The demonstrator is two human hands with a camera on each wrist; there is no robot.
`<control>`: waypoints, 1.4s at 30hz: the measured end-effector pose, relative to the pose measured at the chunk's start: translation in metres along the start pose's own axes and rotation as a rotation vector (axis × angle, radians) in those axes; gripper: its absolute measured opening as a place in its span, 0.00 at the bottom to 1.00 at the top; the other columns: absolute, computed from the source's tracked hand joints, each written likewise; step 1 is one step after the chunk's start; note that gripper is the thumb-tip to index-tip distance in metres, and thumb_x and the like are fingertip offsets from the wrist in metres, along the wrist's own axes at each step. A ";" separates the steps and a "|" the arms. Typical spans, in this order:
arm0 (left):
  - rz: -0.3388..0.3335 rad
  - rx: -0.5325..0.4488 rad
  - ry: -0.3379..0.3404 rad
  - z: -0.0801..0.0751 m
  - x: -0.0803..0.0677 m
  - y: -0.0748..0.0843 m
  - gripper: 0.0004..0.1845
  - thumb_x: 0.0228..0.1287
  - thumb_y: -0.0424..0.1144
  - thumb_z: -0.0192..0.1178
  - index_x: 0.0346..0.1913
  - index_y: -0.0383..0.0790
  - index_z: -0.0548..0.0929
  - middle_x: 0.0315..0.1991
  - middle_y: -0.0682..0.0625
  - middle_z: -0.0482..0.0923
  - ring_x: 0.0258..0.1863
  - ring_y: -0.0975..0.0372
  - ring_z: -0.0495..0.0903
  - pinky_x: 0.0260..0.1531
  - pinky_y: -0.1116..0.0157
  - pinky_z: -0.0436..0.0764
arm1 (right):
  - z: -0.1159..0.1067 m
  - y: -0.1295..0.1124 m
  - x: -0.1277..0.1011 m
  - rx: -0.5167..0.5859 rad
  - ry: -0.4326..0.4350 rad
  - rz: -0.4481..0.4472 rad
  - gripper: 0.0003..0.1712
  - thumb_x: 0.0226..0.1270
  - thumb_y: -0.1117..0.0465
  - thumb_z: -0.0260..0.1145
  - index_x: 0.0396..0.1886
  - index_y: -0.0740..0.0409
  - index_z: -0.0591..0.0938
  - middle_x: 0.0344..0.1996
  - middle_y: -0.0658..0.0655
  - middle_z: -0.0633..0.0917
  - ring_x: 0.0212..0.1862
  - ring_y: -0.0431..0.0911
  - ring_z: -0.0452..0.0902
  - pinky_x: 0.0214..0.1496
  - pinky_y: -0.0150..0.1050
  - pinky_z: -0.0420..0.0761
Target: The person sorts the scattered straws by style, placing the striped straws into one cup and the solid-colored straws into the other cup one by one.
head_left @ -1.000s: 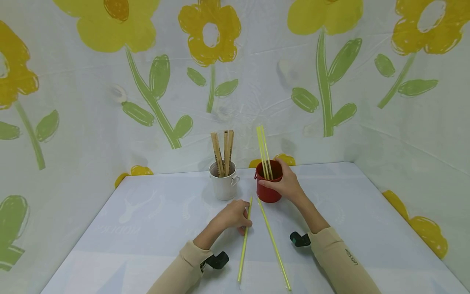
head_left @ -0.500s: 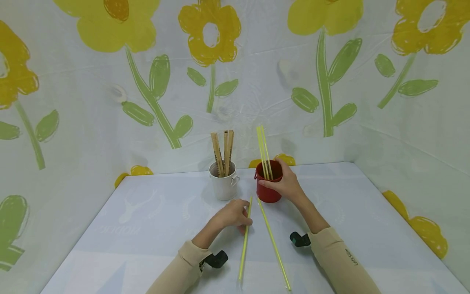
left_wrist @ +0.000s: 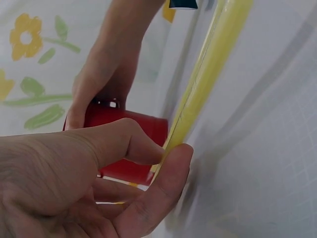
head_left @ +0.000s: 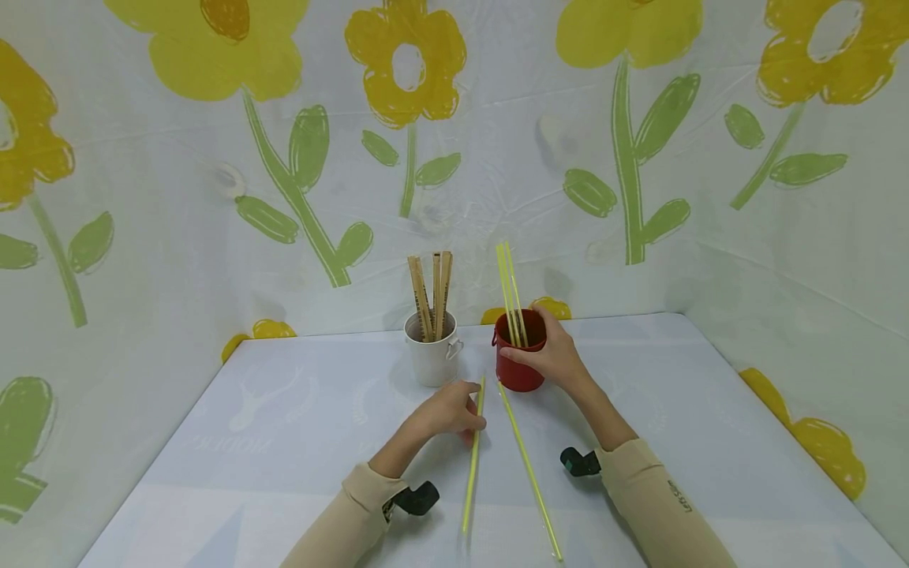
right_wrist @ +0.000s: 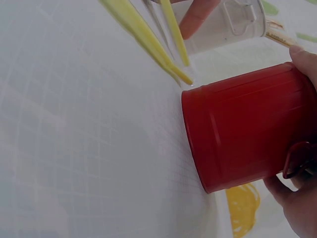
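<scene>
My left hand [head_left: 449, 412] pinches a yellow straw [head_left: 472, 477] in a thin clear wrapper between thumb and index finger, as the left wrist view shows close up. The straw's top end points toward the buckets. With my right hand [head_left: 556, 353] I grip the rim of a small red bucket [head_left: 521, 375], which stands upright on the table. Several yellow straws [head_left: 508, 272] lean inside that bucket. Another yellow straw [head_left: 529, 465] lies on the table to the right of the pinched one, its far end close to the red bucket's base.
Left of the red bucket stands a white bucket [head_left: 433, 367] with several wooden-looking sticks [head_left: 442, 288] upright in it. A flower-printed curtain [head_left: 490, 158] rises behind the table [head_left: 284, 442] and along both sides.
My left hand has shifted slightly forward and left, carrying the pinched straw; its near end has moved away from me. The right hand and red bucket have not moved.
</scene>
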State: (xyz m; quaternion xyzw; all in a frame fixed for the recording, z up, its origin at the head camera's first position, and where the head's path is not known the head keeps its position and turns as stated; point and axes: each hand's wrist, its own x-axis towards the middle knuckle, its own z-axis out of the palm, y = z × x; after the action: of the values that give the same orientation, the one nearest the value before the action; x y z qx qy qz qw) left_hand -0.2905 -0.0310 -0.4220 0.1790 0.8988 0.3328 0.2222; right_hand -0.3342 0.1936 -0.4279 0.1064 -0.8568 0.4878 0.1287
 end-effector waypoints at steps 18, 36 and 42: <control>0.013 -0.080 0.014 -0.003 0.002 -0.003 0.34 0.59 0.32 0.67 0.69 0.33 0.69 0.33 0.48 0.80 0.21 0.61 0.83 0.28 0.66 0.84 | -0.001 0.000 0.000 -0.001 -0.006 0.014 0.55 0.52 0.48 0.78 0.74 0.55 0.57 0.65 0.58 0.72 0.66 0.55 0.69 0.59 0.56 0.79; 0.103 -0.152 0.104 -0.008 0.003 -0.004 0.37 0.58 0.28 0.65 0.71 0.31 0.64 0.37 0.46 0.79 0.23 0.61 0.84 0.25 0.65 0.85 | 0.000 0.001 0.000 -0.002 -0.004 0.003 0.56 0.51 0.47 0.78 0.74 0.54 0.58 0.65 0.58 0.72 0.66 0.55 0.69 0.58 0.56 0.80; 0.132 -0.178 0.138 -0.008 0.004 -0.004 0.38 0.57 0.27 0.64 0.72 0.31 0.63 0.39 0.44 0.79 0.21 0.61 0.84 0.24 0.65 0.85 | 0.000 0.001 0.000 0.003 -0.004 0.000 0.56 0.51 0.46 0.78 0.74 0.55 0.57 0.65 0.58 0.73 0.65 0.55 0.69 0.59 0.56 0.79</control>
State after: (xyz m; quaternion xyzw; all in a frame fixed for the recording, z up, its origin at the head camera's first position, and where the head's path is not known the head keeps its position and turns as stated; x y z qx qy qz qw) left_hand -0.2988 -0.0362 -0.4203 0.1942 0.8651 0.4367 0.1526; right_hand -0.3347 0.1946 -0.4287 0.1078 -0.8563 0.4889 0.1268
